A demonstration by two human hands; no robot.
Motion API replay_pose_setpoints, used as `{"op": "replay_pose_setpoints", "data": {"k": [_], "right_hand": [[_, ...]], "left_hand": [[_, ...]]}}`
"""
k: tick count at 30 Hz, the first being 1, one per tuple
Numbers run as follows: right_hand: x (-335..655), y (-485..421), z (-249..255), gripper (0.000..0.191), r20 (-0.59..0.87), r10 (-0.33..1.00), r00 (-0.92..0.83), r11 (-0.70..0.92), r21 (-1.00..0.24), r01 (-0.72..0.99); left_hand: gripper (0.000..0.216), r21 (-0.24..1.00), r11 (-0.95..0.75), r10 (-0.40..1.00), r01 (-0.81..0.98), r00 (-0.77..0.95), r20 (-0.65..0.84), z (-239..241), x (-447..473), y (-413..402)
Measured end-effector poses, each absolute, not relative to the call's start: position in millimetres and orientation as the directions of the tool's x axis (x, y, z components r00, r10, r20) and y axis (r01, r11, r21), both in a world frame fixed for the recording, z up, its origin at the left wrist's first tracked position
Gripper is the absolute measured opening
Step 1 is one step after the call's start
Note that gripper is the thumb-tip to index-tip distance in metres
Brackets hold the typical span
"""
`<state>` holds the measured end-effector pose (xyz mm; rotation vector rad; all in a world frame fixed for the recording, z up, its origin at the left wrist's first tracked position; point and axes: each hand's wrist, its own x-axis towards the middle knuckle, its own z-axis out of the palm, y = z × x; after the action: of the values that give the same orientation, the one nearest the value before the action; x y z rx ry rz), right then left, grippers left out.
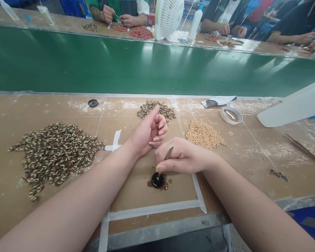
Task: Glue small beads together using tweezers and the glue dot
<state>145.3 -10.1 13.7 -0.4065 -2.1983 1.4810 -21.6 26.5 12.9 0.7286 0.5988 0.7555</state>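
Note:
My right hand [182,156] pinches metal tweezers [169,153], whose tips dip into a small black cap of dark liquid [158,180] on the brown work board [152,196]. My left hand [150,131] rests palm up just behind it, fingers curled inward; whether they hold anything I cannot make out. A small heap of speckled brown pieces [157,109] lies right behind the left hand. A heap of tan beads [204,134] sits to the right of both hands.
A large pile of speckled pieces [56,149] spreads at the left. A tape roll [231,115], a black cap [93,103], spare tweezers [301,147] and a white fan base [291,108] lie around. Beyond the green conveyor [147,66], other people work beside a white fan [168,17].

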Motion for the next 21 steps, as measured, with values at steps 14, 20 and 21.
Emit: {"op": "replay_pose_setpoints", "data": {"k": [14,20,21], "right_hand": [[143.8,-10.6,13.6,0.036,0.268,0.491,-0.829,0.438,-0.898,-0.031],[143.7,-10.4,15.1,0.037,0.262,0.492,-0.830,0.442,-0.897,-0.021],[143.7,-10.3,15.0,0.037,0.267,0.493,-0.828,0.445,-0.895,-0.024]], "left_hand": [[0.064,0.759,0.514,0.777,-0.400,0.591,-0.215,11.3,-21.8,26.4],[0.064,0.763,0.512,0.779,-0.395,0.588,-0.218,11.6,-21.6,26.4],[0.064,0.763,0.511,0.779,-0.396,0.589,-0.217,11.3,-21.6,26.5]]}}
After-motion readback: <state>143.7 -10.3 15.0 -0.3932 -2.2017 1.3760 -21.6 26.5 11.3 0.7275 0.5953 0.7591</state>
